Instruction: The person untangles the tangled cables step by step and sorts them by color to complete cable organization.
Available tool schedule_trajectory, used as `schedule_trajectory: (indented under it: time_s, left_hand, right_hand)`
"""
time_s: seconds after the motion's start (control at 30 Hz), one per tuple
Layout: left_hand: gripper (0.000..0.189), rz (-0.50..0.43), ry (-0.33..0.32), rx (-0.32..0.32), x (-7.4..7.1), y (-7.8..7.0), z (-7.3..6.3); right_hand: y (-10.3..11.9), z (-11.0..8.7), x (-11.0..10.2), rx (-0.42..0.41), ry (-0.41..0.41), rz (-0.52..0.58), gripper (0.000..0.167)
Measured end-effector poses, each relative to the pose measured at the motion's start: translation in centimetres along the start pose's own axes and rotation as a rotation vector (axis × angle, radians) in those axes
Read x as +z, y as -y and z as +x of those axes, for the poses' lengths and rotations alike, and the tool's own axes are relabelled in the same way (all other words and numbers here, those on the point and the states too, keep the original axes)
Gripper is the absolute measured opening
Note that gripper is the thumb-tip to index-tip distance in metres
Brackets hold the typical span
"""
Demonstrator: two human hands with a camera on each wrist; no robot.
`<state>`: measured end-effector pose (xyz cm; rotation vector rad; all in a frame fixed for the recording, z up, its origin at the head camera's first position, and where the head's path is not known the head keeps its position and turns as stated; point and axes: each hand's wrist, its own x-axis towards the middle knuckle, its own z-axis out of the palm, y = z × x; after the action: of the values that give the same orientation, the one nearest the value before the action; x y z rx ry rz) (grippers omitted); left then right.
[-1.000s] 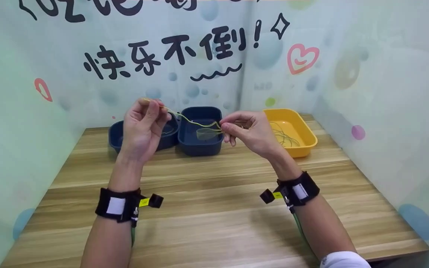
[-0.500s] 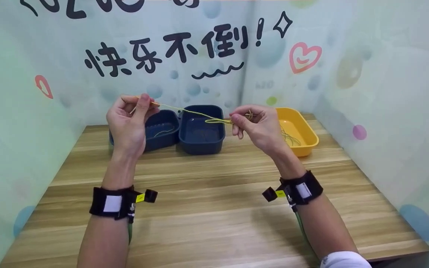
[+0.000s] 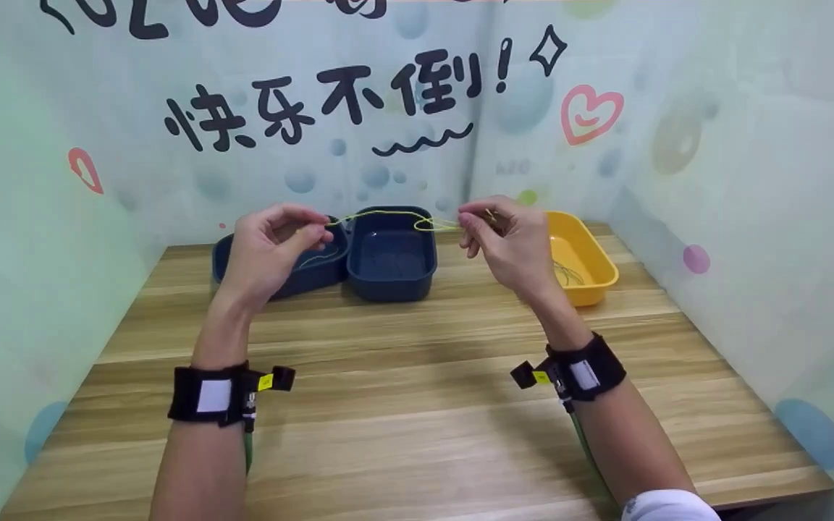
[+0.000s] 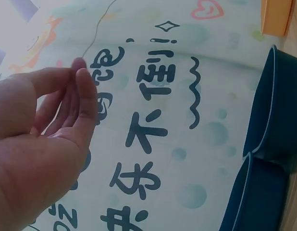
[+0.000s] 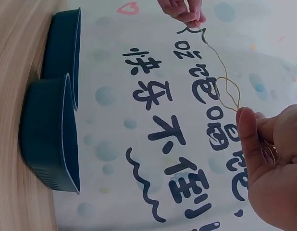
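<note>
A thin yellow string (image 3: 381, 212) spans the gap between both hands, raised in front of the bins. My left hand (image 3: 265, 253) pinches one end between thumb and fingertips; the left wrist view shows the string (image 4: 97, 32) rising from those fingertips. With thumb and forefinger, my right hand (image 3: 511, 246) grips the string where a small loop sticks out toward the left. In the right wrist view this loop (image 5: 217, 86) stands out from the thumb tip, and more string (image 5: 271, 151) lies bunched inside the curled fingers.
Two navy bins stand side by side at the back: the left bin (image 3: 308, 278) holds a strand of string (image 3: 319, 257), and the middle bin (image 3: 392, 286) is beside it. A yellow bin (image 3: 591, 293) with loose strings (image 3: 567, 273) stands behind my right hand. Printed curtains enclose the wooden table (image 3: 402, 405).
My left hand first drew leftward, pulling the string straight, then came back right and down with the palm turned lower. The string now bows slightly. My right hand shifted a little right, still gripping the loop.
</note>
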<state>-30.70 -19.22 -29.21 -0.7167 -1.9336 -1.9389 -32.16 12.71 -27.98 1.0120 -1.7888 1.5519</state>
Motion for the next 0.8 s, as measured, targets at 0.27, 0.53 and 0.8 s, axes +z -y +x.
schedule_trajectory:
  time_s: [0.27, 0.53, 0.8]
  left_hand:
    - [0.030, 0.184, 0.289, -0.127, 0.5, -2.0, -1.1]
    - [0.019, 0.247, 0.180, -0.121, 0.5, 0.3, -0.5]
    - [0.016, 0.472, 0.028, -0.036, -0.5, 1.6, -0.2]
  right_hand:
    - [-0.3, 0.0, 0.3, -0.235, -0.002, -0.262, 0.011]
    - [-0.7, -0.1, 0.3, -0.258, 0.086, -0.220, 0.015]
    - [-1.0, -0.3, 0.1, -0.113, 0.138, -0.161, 0.014]
